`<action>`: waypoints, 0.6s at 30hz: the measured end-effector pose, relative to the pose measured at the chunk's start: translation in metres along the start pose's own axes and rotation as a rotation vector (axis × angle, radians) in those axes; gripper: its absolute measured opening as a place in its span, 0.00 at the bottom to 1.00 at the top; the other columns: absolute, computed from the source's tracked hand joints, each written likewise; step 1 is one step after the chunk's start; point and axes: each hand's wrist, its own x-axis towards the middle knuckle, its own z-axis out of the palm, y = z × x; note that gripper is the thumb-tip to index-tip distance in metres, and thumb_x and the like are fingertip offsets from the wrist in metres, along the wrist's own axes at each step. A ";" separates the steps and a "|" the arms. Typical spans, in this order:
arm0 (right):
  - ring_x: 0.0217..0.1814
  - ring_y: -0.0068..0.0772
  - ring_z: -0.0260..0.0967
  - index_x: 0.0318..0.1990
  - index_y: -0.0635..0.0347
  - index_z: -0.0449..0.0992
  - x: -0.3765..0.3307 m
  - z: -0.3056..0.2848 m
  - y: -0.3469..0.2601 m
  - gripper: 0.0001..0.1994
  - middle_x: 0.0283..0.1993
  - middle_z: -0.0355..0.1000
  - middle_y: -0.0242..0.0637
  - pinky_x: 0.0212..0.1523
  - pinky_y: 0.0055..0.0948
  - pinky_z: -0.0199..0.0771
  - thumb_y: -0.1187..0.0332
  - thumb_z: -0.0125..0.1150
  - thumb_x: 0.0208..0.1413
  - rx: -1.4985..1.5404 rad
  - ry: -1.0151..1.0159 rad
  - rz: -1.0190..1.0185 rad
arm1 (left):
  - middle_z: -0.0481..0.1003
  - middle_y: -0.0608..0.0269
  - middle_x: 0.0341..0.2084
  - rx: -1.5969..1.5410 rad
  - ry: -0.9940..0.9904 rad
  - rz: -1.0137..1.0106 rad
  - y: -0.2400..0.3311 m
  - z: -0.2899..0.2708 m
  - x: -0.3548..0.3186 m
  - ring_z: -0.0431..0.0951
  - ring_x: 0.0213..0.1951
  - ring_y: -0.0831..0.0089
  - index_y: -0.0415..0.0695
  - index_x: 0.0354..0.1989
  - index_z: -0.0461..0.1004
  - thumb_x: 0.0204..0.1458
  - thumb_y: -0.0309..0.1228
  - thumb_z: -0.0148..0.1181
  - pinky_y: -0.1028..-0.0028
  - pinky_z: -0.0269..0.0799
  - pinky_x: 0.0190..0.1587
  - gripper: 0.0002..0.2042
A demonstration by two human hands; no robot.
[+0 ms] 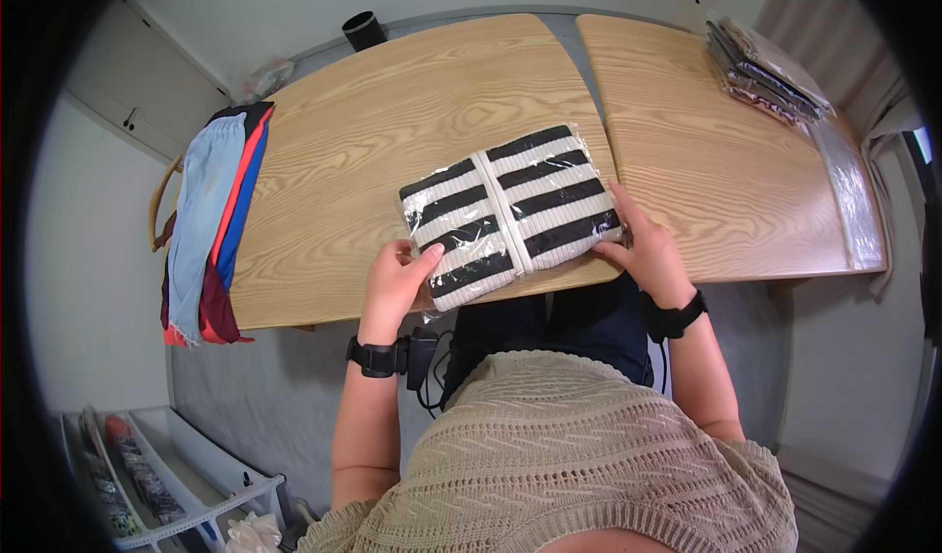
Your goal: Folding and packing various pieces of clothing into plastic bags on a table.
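A folded black-and-white striped knit garment point(554, 200) in a clear plastic bag lies tilted on the wooden table, close to the near edge. A pale band of knit runs down its middle. My left hand point(394, 283) grips the package at its lower left, thumb on top and fingers curled under the side. At the lower right corner my right hand point(643, 244) holds the other end, its thumb at the near edge and its fingers along the right side. Both wrists wear black straps.
Several garments point(211, 224) hang over the table's left end. A stack of bagged clothes point(770, 67) sits at the far right, with flat clear plastic bags point(847, 195) along the right edge. Behind the table stands a black bin point(364, 31). A divided white container point(186, 494) is at the lower left.
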 end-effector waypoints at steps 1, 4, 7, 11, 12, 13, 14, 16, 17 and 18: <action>0.45 0.49 0.71 0.64 0.53 0.57 0.000 0.001 -0.001 0.39 0.46 0.71 0.50 0.42 0.37 0.73 0.68 0.70 0.42 -0.005 0.037 0.023 | 0.75 0.55 0.29 -0.003 -0.005 0.001 0.003 0.001 0.000 0.75 0.30 0.70 0.27 0.45 0.68 0.44 0.47 0.67 0.72 0.70 0.33 0.32; 0.49 0.51 0.69 0.63 0.58 0.58 -0.003 0.014 0.006 0.37 0.50 0.69 0.52 0.46 0.38 0.72 0.68 0.69 0.44 -0.079 0.220 -0.004 | 0.74 0.58 0.30 -0.100 -0.139 -0.106 0.014 0.004 -0.003 0.74 0.33 0.74 0.30 0.39 0.70 0.47 0.45 0.66 0.73 0.70 0.36 0.26; 0.54 0.54 0.65 0.61 0.63 0.59 -0.002 0.022 0.004 0.35 0.54 0.66 0.54 0.52 0.40 0.68 0.69 0.69 0.44 -0.179 0.398 -0.065 | 0.73 0.58 0.33 -0.199 -0.116 -0.087 0.021 0.014 -0.012 0.73 0.36 0.75 0.33 0.39 0.68 0.49 0.42 0.65 0.75 0.70 0.39 0.23; 0.56 0.54 0.63 0.54 0.65 0.65 -0.011 0.028 -0.019 0.25 0.54 0.65 0.53 0.55 0.40 0.64 0.74 0.64 0.47 -0.241 0.581 -0.082 | 0.71 0.55 0.39 -0.483 -0.130 -0.103 0.034 0.017 -0.020 0.72 0.38 0.74 0.33 0.47 0.60 0.53 0.37 0.62 0.74 0.69 0.41 0.23; 0.52 0.52 0.65 0.48 0.65 0.69 -0.017 0.024 -0.034 0.17 0.51 0.68 0.51 0.51 0.39 0.65 0.75 0.62 0.48 -0.120 0.576 -0.101 | 0.71 0.55 0.39 -0.547 -0.114 -0.087 0.033 0.017 -0.019 0.72 0.39 0.74 0.34 0.47 0.60 0.52 0.37 0.62 0.74 0.69 0.42 0.23; 0.45 0.46 0.69 0.44 0.65 0.71 -0.025 0.025 -0.037 0.14 0.44 0.71 0.48 0.45 0.36 0.67 0.75 0.62 0.49 -0.175 0.569 -0.150 | 0.71 0.56 0.39 -0.611 -0.106 -0.073 0.031 0.021 -0.018 0.72 0.40 0.74 0.34 0.47 0.60 0.52 0.37 0.63 0.74 0.69 0.43 0.23; 0.42 0.41 0.70 0.44 0.65 0.72 -0.032 0.025 -0.042 0.13 0.42 0.72 0.47 0.43 0.33 0.68 0.72 0.61 0.51 0.001 0.385 0.021 | 0.71 0.57 0.39 -0.594 -0.137 -0.123 0.028 0.018 -0.013 0.73 0.39 0.74 0.35 0.47 0.61 0.53 0.36 0.62 0.74 0.69 0.44 0.22; 0.39 0.31 0.72 0.46 0.64 0.72 -0.033 0.023 -0.048 0.13 0.42 0.73 0.42 0.41 0.27 0.70 0.66 0.58 0.57 0.261 -0.011 0.273 | 0.72 0.57 0.40 -0.696 -0.174 -0.094 0.031 0.022 -0.010 0.73 0.40 0.74 0.35 0.48 0.62 0.53 0.36 0.61 0.73 0.70 0.44 0.21; 0.39 0.26 0.72 0.47 0.64 0.71 -0.027 0.025 -0.049 0.14 0.44 0.72 0.40 0.40 0.25 0.71 0.63 0.55 0.60 0.350 -0.227 0.349 | 0.72 0.58 0.41 -0.792 -0.192 -0.081 0.033 0.025 -0.008 0.74 0.40 0.73 0.35 0.49 0.63 0.54 0.35 0.60 0.73 0.70 0.44 0.20; 0.42 0.26 0.71 0.51 0.63 0.69 -0.027 0.032 -0.043 0.17 0.47 0.71 0.39 0.43 0.25 0.71 0.60 0.54 0.61 0.559 -0.217 0.349 | 0.73 0.58 0.43 -0.831 -0.257 -0.118 0.049 0.026 -0.013 0.74 0.42 0.73 0.34 0.51 0.64 0.55 0.32 0.58 0.72 0.71 0.45 0.19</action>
